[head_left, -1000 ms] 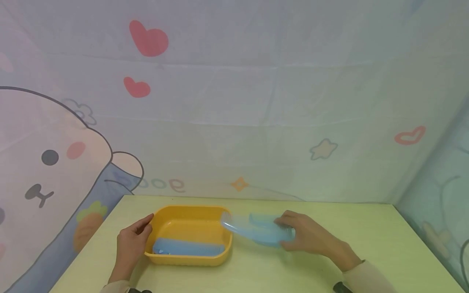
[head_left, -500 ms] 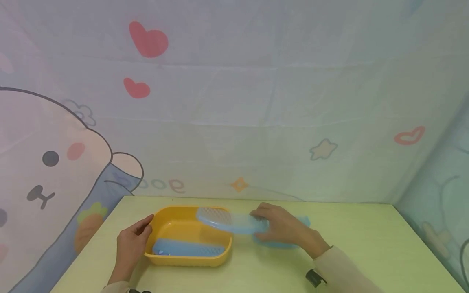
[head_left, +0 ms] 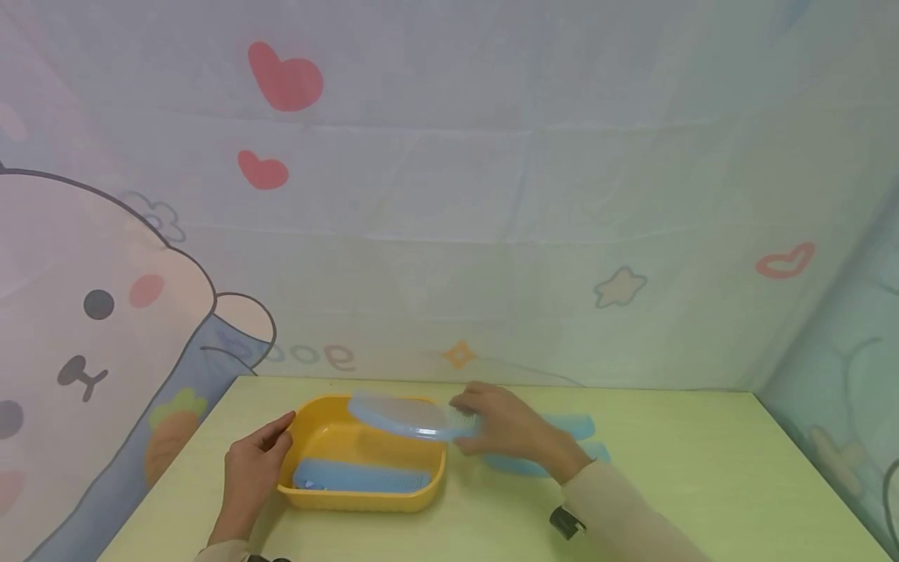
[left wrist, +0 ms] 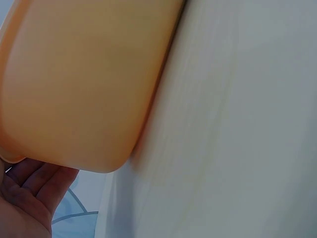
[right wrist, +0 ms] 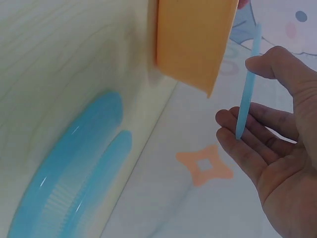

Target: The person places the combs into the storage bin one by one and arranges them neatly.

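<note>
My right hand [head_left: 502,425] pinches a light blue comb [head_left: 400,417] between thumb and fingers, its far end over the right part of a yellow basin [head_left: 365,501]. In the right wrist view the held comb [right wrist: 246,94] shows edge-on, clear of the table. Along the basin's left rim my left hand [head_left: 254,464] grips the edge, thumb and fingers at the side. Inside the basin, near its front wall, lies a blue comb [head_left: 361,476]. Two more light blue combs lie on the table partly behind my right forearm: a back one [head_left: 576,425] and a front one [head_left: 520,466].
The pale yellow-green table [head_left: 674,468] reaches back to a cloth backdrop [head_left: 492,195] printed with hearts, a star and a cartoon animal. A dark cable [head_left: 890,507] hangs at the far right edge.
My right hand has moved left with the comb, from over the table combs to the basin's right side. My left hand and the basin have stayed put.
</note>
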A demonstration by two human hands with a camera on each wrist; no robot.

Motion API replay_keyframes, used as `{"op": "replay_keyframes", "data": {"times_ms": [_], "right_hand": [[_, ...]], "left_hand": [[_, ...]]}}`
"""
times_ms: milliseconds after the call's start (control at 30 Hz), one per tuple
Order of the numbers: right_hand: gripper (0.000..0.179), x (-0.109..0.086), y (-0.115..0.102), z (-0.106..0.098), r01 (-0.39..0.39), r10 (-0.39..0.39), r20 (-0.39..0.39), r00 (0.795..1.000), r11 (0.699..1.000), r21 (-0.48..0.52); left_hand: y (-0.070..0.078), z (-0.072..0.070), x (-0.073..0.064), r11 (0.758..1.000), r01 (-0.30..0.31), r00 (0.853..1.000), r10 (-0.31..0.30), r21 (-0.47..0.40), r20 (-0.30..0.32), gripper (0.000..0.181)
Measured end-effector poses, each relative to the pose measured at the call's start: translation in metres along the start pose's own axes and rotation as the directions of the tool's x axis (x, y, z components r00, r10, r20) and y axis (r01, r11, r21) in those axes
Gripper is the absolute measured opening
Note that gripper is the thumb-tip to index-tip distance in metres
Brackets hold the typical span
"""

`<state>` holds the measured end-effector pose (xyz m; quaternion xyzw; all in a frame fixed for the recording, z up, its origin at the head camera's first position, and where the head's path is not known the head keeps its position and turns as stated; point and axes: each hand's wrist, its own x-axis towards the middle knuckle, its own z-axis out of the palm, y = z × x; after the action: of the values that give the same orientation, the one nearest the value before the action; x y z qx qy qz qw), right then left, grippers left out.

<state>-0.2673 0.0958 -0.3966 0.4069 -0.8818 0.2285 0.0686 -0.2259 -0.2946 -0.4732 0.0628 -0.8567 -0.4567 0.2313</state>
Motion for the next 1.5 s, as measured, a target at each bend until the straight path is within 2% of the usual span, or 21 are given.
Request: {"op": "replay_keyframes", "data": {"times_ms": [367,533,800,1500], "right_hand": [[0.051,0.028,-0.011,0.013,0.023,-0.022,0.047,0.999,0.999,-0.031],[0.05,0.04,-0.017,0.018,0.039,-0.032,0.088,0.996,0.996,-0.082],[0.044,0.055,-0.025,0.026,0.024,-0.007,0.155,0.988,0.994,-0.109],[0.039,0.071,-0.027,0.054,0.01,0.046,0.238,0.97,0.974,-0.227]], "left_hand": [[-0.001,0.0,0.0,1.0,-0.002,1.0,0.002,-0.003,0.001,0.03],[0.0,0.0,0.0,1.0,-0.009,1.0,0.009,0.006,-0.004,0.03],[-0.001,0.0,0.0,1.0,-0.008,1.0,0.008,-0.01,0.001,0.03],[-0.003,0.001,0.001,0.999,-0.042,0.999,0.042,-0.004,-0.024,0.029]]}}
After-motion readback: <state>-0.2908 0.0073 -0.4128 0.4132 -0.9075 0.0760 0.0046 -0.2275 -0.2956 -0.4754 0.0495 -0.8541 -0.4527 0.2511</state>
